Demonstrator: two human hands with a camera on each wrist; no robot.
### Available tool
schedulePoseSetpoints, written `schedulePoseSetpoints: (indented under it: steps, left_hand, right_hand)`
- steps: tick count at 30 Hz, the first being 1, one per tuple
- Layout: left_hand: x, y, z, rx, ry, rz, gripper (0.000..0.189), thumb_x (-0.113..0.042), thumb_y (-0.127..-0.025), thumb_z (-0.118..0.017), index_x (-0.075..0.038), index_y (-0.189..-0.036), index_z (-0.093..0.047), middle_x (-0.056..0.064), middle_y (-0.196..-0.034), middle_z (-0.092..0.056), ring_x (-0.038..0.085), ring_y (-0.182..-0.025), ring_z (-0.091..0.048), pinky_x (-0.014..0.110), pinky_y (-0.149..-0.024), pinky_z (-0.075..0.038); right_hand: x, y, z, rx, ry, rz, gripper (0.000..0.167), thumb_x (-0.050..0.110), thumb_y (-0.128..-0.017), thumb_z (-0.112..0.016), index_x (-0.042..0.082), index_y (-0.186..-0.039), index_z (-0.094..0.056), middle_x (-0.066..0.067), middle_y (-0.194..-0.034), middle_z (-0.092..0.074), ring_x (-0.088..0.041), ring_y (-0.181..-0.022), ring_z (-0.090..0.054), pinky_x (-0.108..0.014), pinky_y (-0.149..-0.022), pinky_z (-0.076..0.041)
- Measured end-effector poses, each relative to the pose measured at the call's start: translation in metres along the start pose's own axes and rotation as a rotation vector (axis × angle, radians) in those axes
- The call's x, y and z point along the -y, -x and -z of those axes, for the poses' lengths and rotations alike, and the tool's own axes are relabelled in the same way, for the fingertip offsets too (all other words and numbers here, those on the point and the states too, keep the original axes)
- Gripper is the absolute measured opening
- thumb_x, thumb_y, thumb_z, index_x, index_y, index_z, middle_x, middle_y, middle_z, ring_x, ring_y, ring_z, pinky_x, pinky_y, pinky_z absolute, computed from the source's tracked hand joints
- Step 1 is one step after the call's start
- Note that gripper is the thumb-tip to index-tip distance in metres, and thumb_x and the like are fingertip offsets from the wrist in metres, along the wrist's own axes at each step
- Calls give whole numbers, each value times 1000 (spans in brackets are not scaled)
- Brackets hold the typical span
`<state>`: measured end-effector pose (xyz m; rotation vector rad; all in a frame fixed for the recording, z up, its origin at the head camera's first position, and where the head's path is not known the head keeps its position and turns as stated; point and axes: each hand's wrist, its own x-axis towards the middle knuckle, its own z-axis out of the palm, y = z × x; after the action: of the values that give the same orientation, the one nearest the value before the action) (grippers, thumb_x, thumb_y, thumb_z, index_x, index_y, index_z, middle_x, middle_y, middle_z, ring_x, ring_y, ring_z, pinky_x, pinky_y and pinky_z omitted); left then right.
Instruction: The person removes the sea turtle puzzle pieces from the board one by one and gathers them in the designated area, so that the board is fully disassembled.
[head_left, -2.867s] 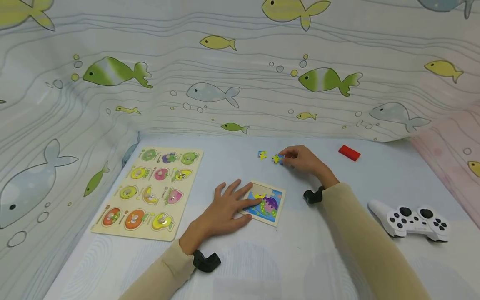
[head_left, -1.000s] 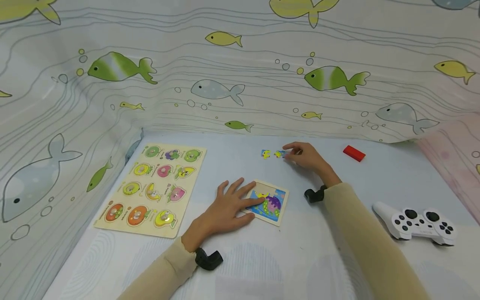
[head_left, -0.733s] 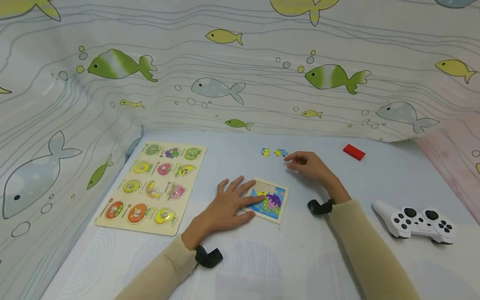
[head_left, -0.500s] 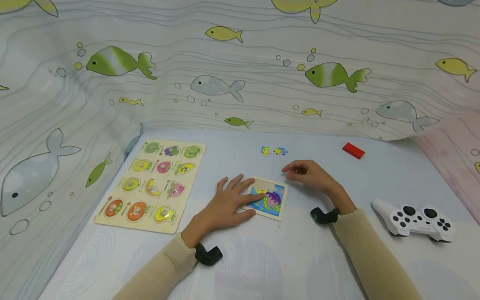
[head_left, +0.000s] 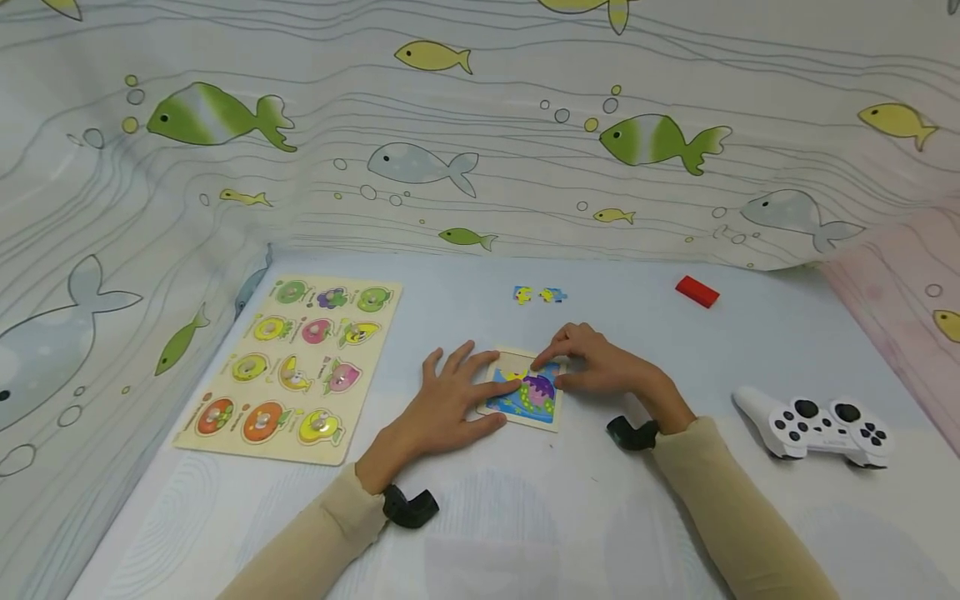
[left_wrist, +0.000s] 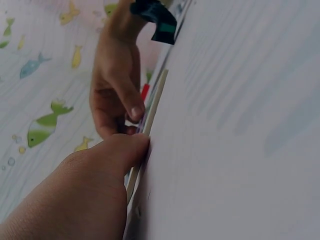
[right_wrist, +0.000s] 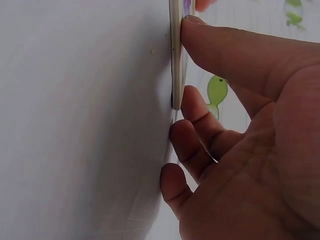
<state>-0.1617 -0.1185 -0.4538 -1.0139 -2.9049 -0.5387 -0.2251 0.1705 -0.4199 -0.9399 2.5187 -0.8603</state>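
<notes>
A small wooden-framed jigsaw puzzle (head_left: 538, 408), with a blue, purple and green picture, lies mid-table. Bare wood shows in its upper left part. My left hand (head_left: 453, 404) rests on its left side, fingers spread, the index finger reaching over the picture. In the left wrist view the left thumb touches the frame's edge. My right hand (head_left: 600, 362) is at the upper right of the puzzle, with index finger and thumb apart and touching it. The right wrist view shows the thumb (right_wrist: 200, 42) on the board's face. Two loose puzzle pieces (head_left: 522, 294) lie behind the puzzle.
A wooden fruit peg board (head_left: 300, 417) lies on the left. On the right are a white game controller (head_left: 817, 429) and, farther back, a red block (head_left: 697, 292). Fish-patterned sheeting (head_left: 420, 200) rises behind the table and at both sides.
My right hand has let go of a loose puzzle piece, leaving it beside the other one, and has come toward me and left onto the puzzle. The left hand stays on the puzzle.
</notes>
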Motion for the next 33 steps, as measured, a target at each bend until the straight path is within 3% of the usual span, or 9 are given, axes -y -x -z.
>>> schedulePoseSetpoints:
  steps: [12,33]
  left_hand:
    - [0,2,0,-20,14,-10,48,-58,-99,-53,-43,-144,-56,3,-162,-38,42,-155,-22,71,-113,-12]
    - [-2,2,1,-16,23,-7,47,-57,-98,-54,-44,-144,-56,2,-162,-38,41,-156,-21,70,-114,-11]
  right_hand:
    - [10,0,-1,6,54,49,29,5,-89,-72,20,-114,-77,-10,-115,-60,-26,-107,-46,-38,-88,-35]
    - [7,0,-2,-5,-3,62,28,3,-89,-73,19,-113,-74,-3,-112,-65,-21,-106,-49,-39,-90,-41]
